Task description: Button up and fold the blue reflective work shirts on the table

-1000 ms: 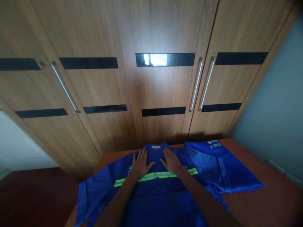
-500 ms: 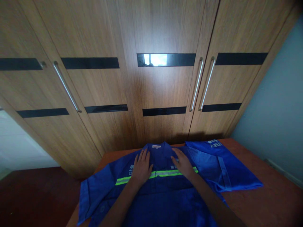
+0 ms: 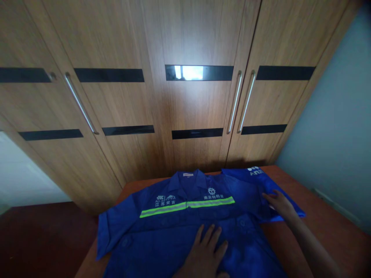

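A dark blue short-sleeved work jacket (image 3: 150, 231) lies spread out, front side up, with its collar toward the cabinet. White lettering and a yellow-green reflective stripe run across its chest. My left hand (image 3: 204, 251) rests on the lower front of the jacket, fingers spread, gripping nothing. Over at the right sleeve, my right hand (image 3: 281, 204) has its fingers and thumb closed on the cuff end. Beneath that sleeve is a brighter blue folded cloth item (image 3: 272, 183) with white print, partly covered.
The jacket lies on a reddish-brown surface (image 3: 295, 247). Behind it stands a wooden cabinet (image 3: 197, 104) with long metal handles and black strips. A grey-blue wall (image 3: 327, 127) is at the right, dark red floor (image 3: 49, 235) at the lower left.
Both hands have left the chest area. My left hand has come down toward me onto the lower front; my right hand has moved right to the sleeve cuff. The chest now lies flatter.
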A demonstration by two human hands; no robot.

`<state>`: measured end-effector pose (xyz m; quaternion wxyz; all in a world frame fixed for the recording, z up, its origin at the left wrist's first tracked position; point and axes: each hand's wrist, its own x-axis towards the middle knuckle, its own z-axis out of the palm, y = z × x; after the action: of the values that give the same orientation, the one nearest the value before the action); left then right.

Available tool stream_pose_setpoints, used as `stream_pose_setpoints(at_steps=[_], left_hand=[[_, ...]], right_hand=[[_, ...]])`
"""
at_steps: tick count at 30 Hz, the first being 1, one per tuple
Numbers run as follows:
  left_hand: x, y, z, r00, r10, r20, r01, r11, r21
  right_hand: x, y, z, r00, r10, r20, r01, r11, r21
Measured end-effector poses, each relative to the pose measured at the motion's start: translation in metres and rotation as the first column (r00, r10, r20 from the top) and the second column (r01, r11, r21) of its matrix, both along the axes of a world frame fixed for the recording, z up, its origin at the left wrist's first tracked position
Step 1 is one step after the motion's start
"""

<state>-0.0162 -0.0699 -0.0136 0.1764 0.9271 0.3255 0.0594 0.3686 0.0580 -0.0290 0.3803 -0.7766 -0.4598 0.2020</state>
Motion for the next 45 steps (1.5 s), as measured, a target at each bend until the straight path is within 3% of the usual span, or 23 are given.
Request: stream_pose_setpoints(at_steps=[2,5,10,18,21,24,27,30,33,35,37,40,42,45], left_hand=[[0.0,0.0,-0.007,1.0,0.002,0.007,-0.002,1.0,-0.007],[-0.003,-0.002,-0.005,1.0,0.022,0.021,-0.021,1.0,-0.007],[-0.004,-0.005,0.003,0.999,0.036,0.033,-0.035,0.999,-0.027],[-0.006,-0.008,0.007,0.997,0.049,0.053,-0.048,0.999,-0.02],[-0.005,-0.007,0.01,0.997,0.055,0.049,-0.054,0.998,-0.03],[-0.005,-0.007,0.011,0.997,0.059,0.047,-0.057,0.998,-0.036],[-0.005,-0.009,0.013,0.995,0.076,0.066,-0.074,0.997,-0.029],[-0.007,-0.014,0.02,0.991,0.098,0.095,-0.094,0.994,-0.049],[-0.018,-0.016,0.032,0.981,0.165,0.103,-0.161,0.986,-0.05],[-0.035,-0.012,0.041,0.955,0.274,0.111,-0.274,0.962,-0.012],[-0.065,-0.003,0.049,0.895,0.43,0.121,-0.438,0.898,0.048],[-0.133,0.013,0.056,0.718,0.689,0.096,-0.694,0.697,0.18],[-0.187,0.02,0.057,0.554,0.83,0.062,-0.804,0.515,0.297],[-0.262,0.023,0.053,0.207,0.978,0.038,-0.913,0.179,0.367]], right_hand=[[-0.008,0.0,0.004,0.99,0.007,-0.142,-0.012,0.999,-0.033],[-0.019,-0.003,0.014,0.952,0.051,-0.3,-0.067,0.997,-0.043],[-0.035,-0.014,0.033,0.91,0.17,-0.379,-0.19,0.982,-0.016],[-0.066,-0.019,0.062,0.93,0.329,-0.165,-0.301,0.938,0.173],[-0.099,-0.04,0.07,0.856,0.476,0.202,-0.517,0.807,0.286],[-0.135,-0.071,0.058,0.618,0.588,0.523,-0.741,0.657,0.136],[-0.155,-0.094,0.032,0.426,0.645,0.635,-0.807,0.587,-0.055],[-0.157,-0.101,0.013,0.365,0.672,0.644,-0.807,0.573,-0.142],[-0.155,-0.1,0.01,0.365,0.679,0.637,-0.809,0.57,-0.145],[-0.156,-0.098,0.012,0.373,0.671,0.641,-0.808,0.574,-0.131],[-0.157,-0.097,0.011,0.386,0.663,0.642,-0.798,0.589,-0.129],[-0.159,-0.096,0.004,0.399,0.658,0.639,-0.777,0.612,-0.144],[-0.159,-0.097,0.0,0.401,0.655,0.641,-0.772,0.619,-0.149],[-0.159,-0.097,-0.002,0.4,0.649,0.647,-0.774,0.618,-0.141]])
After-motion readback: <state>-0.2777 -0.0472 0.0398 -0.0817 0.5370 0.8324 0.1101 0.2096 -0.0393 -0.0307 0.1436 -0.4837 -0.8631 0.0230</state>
